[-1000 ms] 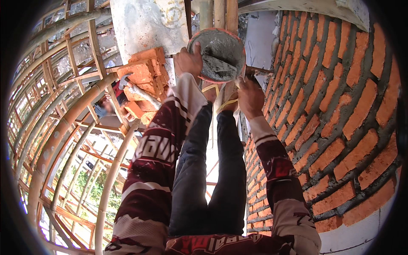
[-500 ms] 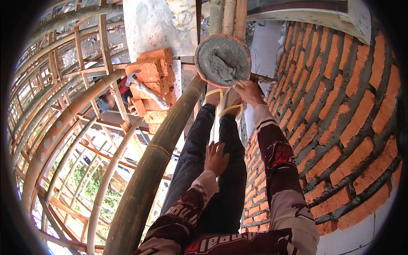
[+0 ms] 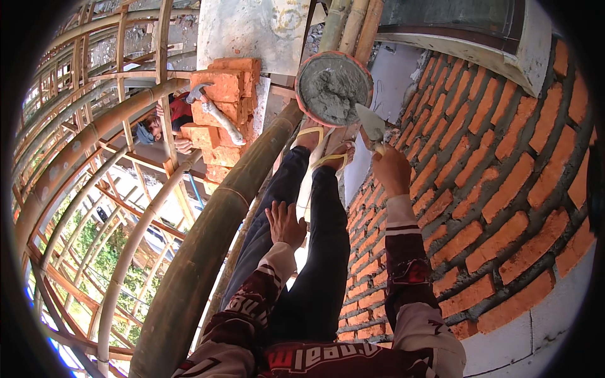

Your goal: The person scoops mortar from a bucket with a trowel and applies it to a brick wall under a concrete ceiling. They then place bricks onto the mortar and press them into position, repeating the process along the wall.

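Brick wall: orange-red bricks, grey mortar joints in running pattern. Brick stack: same orange-red. Pan: reddish rim, grey mortar inside. Trowel: pale grey blade. Sleeves: dark maroon with white lettering and stripes, white patches. Trousers: dark navy. Sandals: yellow straps. Bamboo pole: olive-brown. Hammer: grey-white handle.

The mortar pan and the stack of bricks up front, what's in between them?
In the head view, the top of a thick bamboo pole runs up between the mortar pan and the stack of bricks, over a pale grey slab.
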### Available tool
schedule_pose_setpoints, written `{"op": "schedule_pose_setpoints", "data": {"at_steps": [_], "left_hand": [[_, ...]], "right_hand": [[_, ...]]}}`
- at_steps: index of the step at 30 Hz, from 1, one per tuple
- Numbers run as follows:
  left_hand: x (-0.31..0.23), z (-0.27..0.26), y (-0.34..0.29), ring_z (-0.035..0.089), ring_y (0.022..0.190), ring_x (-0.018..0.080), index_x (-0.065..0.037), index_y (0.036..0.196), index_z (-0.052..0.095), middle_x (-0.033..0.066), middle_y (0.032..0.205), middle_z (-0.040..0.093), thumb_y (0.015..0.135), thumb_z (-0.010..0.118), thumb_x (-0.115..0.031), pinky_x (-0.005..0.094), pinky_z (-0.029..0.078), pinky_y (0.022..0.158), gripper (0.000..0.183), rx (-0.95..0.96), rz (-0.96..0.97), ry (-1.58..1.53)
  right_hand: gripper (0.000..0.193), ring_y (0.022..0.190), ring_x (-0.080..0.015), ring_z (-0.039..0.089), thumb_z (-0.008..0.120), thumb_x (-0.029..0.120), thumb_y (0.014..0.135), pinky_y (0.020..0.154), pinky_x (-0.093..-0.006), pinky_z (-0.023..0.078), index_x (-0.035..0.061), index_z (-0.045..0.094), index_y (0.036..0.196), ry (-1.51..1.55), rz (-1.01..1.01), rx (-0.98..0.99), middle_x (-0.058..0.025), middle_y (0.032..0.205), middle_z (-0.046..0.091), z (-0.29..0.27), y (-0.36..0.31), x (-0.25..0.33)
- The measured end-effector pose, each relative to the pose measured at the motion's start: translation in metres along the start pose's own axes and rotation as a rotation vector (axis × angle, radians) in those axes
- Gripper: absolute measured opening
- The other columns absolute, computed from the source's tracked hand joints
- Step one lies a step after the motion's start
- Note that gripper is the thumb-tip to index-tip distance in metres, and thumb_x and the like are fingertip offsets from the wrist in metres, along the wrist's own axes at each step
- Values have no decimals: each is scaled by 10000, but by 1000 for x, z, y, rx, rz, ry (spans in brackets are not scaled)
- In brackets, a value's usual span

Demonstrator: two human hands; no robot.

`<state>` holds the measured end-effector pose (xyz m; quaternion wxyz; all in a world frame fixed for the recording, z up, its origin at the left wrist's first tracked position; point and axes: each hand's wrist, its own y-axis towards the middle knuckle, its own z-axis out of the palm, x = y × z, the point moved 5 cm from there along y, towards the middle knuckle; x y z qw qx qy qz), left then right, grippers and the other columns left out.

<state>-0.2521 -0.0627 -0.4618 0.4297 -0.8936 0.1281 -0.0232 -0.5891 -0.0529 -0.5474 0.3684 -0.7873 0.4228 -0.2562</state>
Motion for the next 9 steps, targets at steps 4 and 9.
{"op": "schedule_pose_setpoints", "data": {"at_steps": [4,9], "left_hand": [[-6,2,-8,284,1478,424,-40,1339,552,205,1471,467,873,638,-276,585,125,1245,529,48,-59,-54],[16,-6,-26,307,1465,428,-103,1399,521,184,1473,477,864,683,-331,627,110,1230,604,66,-105,-83]], "right_hand": [[333,1011,-422,684,633,339,917,876,-507,549,71,729,1090,122,-109,133,-243,1065,719,24,43,17],[416,1028,-421,683,680,411,885,904,-510,542,51,728,1090,448,-122,156,-266,1036,715,84,98,52]]}}
